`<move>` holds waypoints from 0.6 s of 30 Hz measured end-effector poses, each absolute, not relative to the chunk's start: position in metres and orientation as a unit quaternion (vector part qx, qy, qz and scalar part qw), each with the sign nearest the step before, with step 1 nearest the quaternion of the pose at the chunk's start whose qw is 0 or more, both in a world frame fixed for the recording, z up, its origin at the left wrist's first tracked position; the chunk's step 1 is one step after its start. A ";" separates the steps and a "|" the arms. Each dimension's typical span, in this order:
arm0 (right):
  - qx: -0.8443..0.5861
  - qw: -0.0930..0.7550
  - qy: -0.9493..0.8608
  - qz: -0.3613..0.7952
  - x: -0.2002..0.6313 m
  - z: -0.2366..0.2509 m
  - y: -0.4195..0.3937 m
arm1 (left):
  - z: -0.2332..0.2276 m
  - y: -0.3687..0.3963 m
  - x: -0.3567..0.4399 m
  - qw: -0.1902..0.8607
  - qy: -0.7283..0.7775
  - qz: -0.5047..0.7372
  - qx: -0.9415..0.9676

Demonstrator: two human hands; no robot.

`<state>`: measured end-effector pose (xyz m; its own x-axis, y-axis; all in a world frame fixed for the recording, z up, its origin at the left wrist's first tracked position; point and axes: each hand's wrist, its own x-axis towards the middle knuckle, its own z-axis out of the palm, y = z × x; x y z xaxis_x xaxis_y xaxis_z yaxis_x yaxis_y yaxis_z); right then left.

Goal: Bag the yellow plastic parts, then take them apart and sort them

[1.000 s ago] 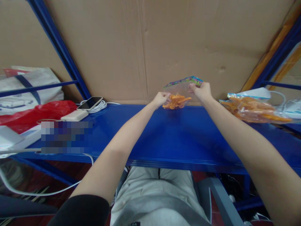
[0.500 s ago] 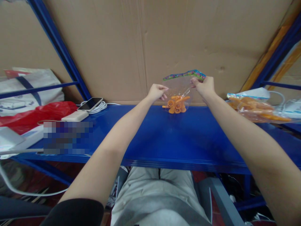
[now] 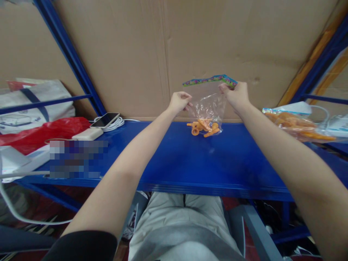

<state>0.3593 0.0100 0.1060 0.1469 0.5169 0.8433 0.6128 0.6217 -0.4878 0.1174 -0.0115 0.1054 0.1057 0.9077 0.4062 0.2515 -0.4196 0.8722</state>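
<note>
A clear plastic bag [image 3: 208, 103] with a patterned blue and green header stands upright between my hands. Several small orange plastic pieces [image 3: 195, 129], some of them hollow at one end, lie at its bottom near the table surface. My left hand [image 3: 179, 101] pinches the bag's left edge, below the header. On the opposite side, my right hand [image 3: 236, 95] grips the upper right corner by the header. The exact contact of the left fingertips is partly hidden.
A second bag of orange pieces [image 3: 296, 125] lies at the right of the blue table [image 3: 195, 163]. On the left are a phone [image 3: 105, 120], a coiled white cable [image 3: 115, 125], a white block [image 3: 87, 134] and a red plastic bag [image 3: 65, 127]. Cardboard [image 3: 130, 58] stands behind.
The bag's header has risen slightly and moved a little left. The orange pieces have shifted and spread at the bottom. Both hands keep their hold; the right has moved up slightly.
</note>
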 end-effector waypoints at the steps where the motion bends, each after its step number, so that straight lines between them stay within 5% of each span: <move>1: -0.435 0.621 -0.651 -0.040 0.357 0.107 0.008 | 0.105 -0.011 0.117 0.321 0.430 0.513 0.670; 11: -0.331 0.640 -0.693 -0.008 0.335 0.127 -0.035 | 0.121 -0.009 0.104 0.316 0.318 0.599 0.663; 18: -0.286 0.660 -0.663 0.209 0.322 0.097 -0.064 | 0.097 -0.028 0.072 0.396 0.277 0.615 0.624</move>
